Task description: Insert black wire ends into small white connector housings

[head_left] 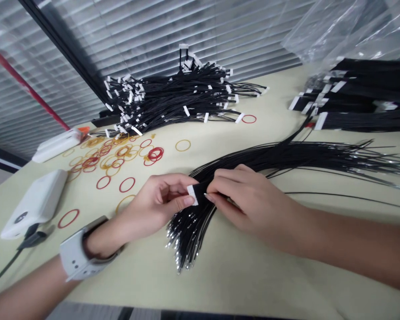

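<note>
Between thumb and fingers, my left hand [165, 200] grips a white connector [192, 194] that ends a flat band of black wires. Just right of it, my right hand [245, 195] is closed in a pinch, with the small metal tip of a wire [207, 195] showing at its fingertips. Beneath both hands lies a long loose bundle of black wires [296, 155]. Its near ends, tipped with shiny metal terminals [183, 244], fan out below my left hand. The far ends spread toward the right edge.
A big pile of black cables with white connectors [176, 95] sits at the back by the blinds. Red and yellow rubber bands [120, 155] are scattered on the left. Two white devices [36, 204] lie beyond them. More bundled cables [363, 98] and clear plastic [353, 31] occupy the back right.
</note>
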Motion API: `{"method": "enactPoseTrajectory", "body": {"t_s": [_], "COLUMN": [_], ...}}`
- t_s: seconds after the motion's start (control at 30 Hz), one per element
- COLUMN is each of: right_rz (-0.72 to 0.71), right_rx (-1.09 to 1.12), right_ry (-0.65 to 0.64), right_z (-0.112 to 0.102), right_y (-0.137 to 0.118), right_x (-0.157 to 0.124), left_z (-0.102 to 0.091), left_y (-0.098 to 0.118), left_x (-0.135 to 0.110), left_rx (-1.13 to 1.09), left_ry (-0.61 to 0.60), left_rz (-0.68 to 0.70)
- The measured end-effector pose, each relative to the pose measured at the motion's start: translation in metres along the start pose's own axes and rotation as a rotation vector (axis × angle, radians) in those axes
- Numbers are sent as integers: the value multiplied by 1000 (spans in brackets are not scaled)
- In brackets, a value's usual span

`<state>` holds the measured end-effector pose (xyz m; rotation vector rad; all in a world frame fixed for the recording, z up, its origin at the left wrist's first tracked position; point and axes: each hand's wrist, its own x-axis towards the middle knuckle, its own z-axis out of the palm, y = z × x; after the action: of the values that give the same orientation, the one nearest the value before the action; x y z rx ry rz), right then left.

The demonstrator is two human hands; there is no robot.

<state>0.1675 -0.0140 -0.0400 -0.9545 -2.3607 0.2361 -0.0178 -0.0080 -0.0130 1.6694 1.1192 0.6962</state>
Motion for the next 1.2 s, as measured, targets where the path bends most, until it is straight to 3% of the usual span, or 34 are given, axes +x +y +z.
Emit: {"method": "enactPoseTrajectory", "body": {"t_s": [0.43, 0.7, 0.77, 0.83, 0.93, 1.0, 1.1, 1.2], "right_rz": [-81, -39, 19, 24, -138, -287, -345, -200], "right_rx": [-68, 47, 54, 70, 46, -25, -75, -84], "right_ry": [-7, 316, 279, 137, -87, -157, -34, 207], "right_z": [-9, -22, -26, -26, -21, -17, -13, -10], "right_y": [3, 7, -1, -11, -23, -24, -14, 1], "right_x": [3, 2, -1, -5, -9, -10, -7, 0], "left_z": [-3, -22, -25, -26, -26, -26, -27, -27], "left_y": [2, -4, -5, -5, -5, -5, -8, -10], "left_x": [3, 8, 8, 7, 6, 5, 5, 5], "left_rx": [23, -193, -249, -276, -285, -289, -292, -277], "left_ry": [-2, 21, -24, -57, -50, -51, -51, -55], "left_rz": [46, -14, -34, -48, -54, -38, -16, 4]}}
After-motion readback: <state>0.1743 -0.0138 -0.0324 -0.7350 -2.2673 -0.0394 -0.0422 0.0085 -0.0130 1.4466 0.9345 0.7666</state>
